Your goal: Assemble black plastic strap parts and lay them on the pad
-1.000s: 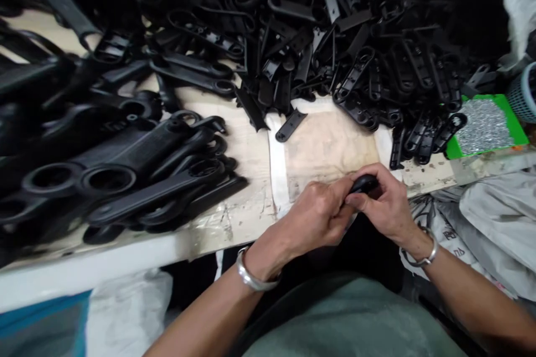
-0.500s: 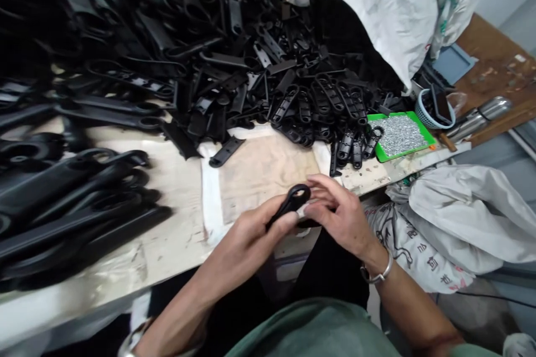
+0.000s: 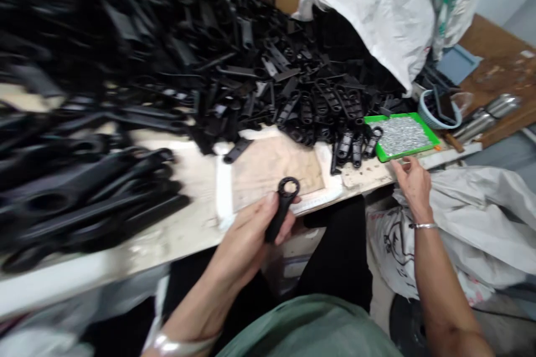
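Note:
My left hand point(image 3: 255, 223) grips a black plastic handle-like part point(image 3: 278, 216) with a ring at its upper end, held above the table's front edge. The ring faces up and its hole shows. My right hand point(image 3: 414, 183) is off to the right, at the front edge of a green tray point(image 3: 434, 137) filled with small silvery metal pins point(image 3: 402, 133). Its thumb and fingers are slightly apart, and nothing shows between them. Just left of the tray lie several short black ringed parts point(image 3: 345, 145).
A large heap of black parts point(image 3: 176, 50) covers the back and left of the table point(image 3: 196, 178). Longer black handles point(image 3: 84, 201) lie at the left. A blue basket point(image 3: 439, 117), a steel flask point(image 3: 500, 109) and white sacks point(image 3: 372, 0) stand at the right.
My right hand has left the black part and moved right to the green tray. My left hand keeps the part, now turned with its ring more upright. The view has shifted slightly.

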The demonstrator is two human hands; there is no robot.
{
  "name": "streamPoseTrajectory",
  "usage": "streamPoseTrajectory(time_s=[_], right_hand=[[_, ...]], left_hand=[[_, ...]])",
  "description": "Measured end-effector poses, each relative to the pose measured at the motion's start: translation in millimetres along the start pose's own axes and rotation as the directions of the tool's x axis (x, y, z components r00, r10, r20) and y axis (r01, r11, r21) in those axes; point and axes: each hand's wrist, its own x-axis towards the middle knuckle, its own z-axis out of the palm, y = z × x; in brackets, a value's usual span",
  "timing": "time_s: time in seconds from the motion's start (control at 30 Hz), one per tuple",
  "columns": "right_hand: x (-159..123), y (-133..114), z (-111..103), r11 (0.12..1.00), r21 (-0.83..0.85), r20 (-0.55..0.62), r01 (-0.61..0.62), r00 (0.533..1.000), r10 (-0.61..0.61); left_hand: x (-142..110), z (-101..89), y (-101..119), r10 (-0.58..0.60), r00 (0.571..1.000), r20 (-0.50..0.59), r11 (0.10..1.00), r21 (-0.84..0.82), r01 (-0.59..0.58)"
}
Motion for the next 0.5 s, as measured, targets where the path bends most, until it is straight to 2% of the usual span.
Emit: streamPoseTrajectory(time_s=[0.07, 0.17, 0.33, 0.5], right_hand=[[6, -9, 2, 0.981, -0.192, 0.007, -0.02, 1.0, 0.022], [16, -8, 4, 0.951, -0.309, 0.088, 0.016, 0.996, 0.012], [29, -2, -4, 0.933, -0.355, 0.145, 0.052, 0.989, 0.001], [8, 7, -22, 0.967, -0.248, 0.155, -0.061, 0.983, 0.102]], left_hand=[[-1, 0.0, -1, -0.039, 0.999, 0.024, 0.995, -0.095, 0.041], [-2, -7.1, -1, -0.091, 0.993, 0.07, 0.972, -0.21, 0.104], [-5, -19.1, -2, -0.128, 0.981, 0.147, 0.937, -0.307, 0.169], [-11, -24.6, -2, -0.121, 0.977, 0.176, 0.937, -0.305, 0.171]])
